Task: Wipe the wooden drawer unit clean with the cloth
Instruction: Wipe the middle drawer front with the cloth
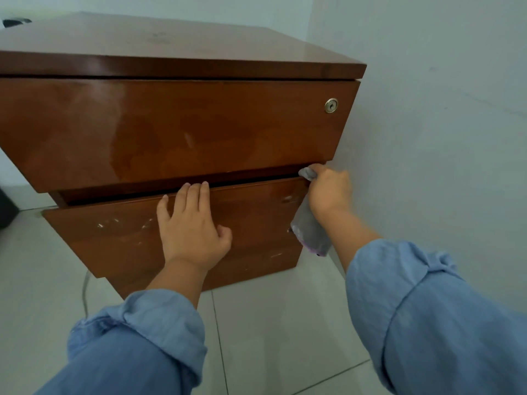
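A brown wooden drawer unit (176,129) stands on the tiled floor, with a round metal lock (331,105) at the top drawer's right end. The middle drawer (114,232) shows pale scuff marks. My left hand (191,226) lies flat against the middle drawer's front, fingertips hooked over its top edge. My right hand (328,192) grips a grey cloth (310,229) at the right end of the gap between the top and middle drawers. The cloth's free end hangs down beside the drawer's right corner.
A pale wall (442,124) runs close along the unit's right side. Light floor tiles (279,332) spread in front. A thin cable (85,292) trails on the floor at the lower left, and a dark object (7,209) sits at the left edge.
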